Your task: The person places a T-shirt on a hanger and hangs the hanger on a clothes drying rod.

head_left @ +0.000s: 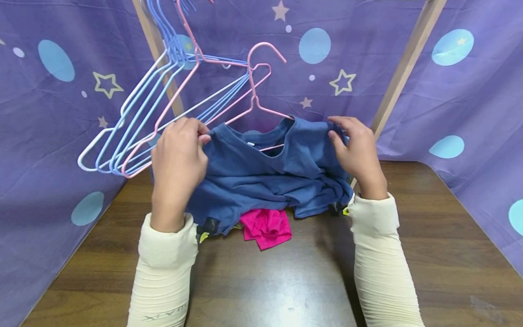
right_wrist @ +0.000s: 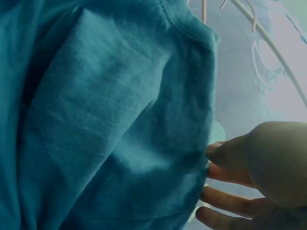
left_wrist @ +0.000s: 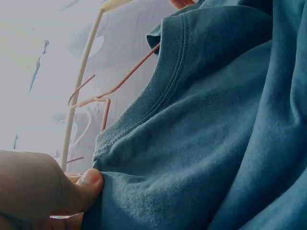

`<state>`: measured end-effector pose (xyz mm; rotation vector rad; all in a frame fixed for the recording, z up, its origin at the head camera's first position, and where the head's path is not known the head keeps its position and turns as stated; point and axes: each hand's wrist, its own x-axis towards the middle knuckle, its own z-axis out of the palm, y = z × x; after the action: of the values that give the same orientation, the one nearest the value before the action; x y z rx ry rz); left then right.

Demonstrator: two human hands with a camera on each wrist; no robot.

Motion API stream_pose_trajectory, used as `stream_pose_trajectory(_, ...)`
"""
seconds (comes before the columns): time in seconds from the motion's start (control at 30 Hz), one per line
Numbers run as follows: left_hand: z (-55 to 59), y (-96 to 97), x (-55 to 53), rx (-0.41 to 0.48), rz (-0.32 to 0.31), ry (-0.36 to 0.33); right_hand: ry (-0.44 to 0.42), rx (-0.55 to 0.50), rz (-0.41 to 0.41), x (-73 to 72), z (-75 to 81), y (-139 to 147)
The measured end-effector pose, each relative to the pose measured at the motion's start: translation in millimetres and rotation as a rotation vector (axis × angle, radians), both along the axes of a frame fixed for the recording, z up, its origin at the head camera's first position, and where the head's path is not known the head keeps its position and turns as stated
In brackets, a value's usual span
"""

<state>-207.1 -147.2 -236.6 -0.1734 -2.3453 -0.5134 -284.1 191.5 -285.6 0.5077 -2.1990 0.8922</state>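
A blue T-shirt (head_left: 253, 181) hangs on a pink wire hanger (head_left: 255, 86), whose hook and neck rise out of the collar. Thumb and fingers of my left hand (head_left: 180, 159) pinch the shoulder beside the collar. In the left wrist view the thumb (left_wrist: 91, 184) presses on the cloth close to the neckline. At the opposite shoulder, my right hand (head_left: 359, 145) holds the outer edge between thumb and fingers. The right wrist view has the fingertips (right_wrist: 216, 148) at the edge of the cloth. Inside the shirt, most of the hanger's arms are hidden.
Several blue, white and pink hangers (head_left: 139, 122) hang together at the left, close to my left hand. Bright pink cloth (head_left: 267, 229) lies on the brown wooden table (head_left: 265, 290) below the shirt. Wooden poles (head_left: 408, 63) stand before a purple patterned curtain (head_left: 408, 27).
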Motion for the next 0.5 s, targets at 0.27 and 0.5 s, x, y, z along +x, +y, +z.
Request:
stream_pose_trajectory(0.27, 1.5, -0.9, 1.1, 0.006, 0.006, -0.002, 0.086, -0.067, -0.05, -8.1, -7.9, -2)
stream_pose_trajectory(0.5, 1.1, 0.0, 1.8, 0.018, 0.006, 0.013, 0.319, -0.067, -0.072, -15.7, -14.4, -3)
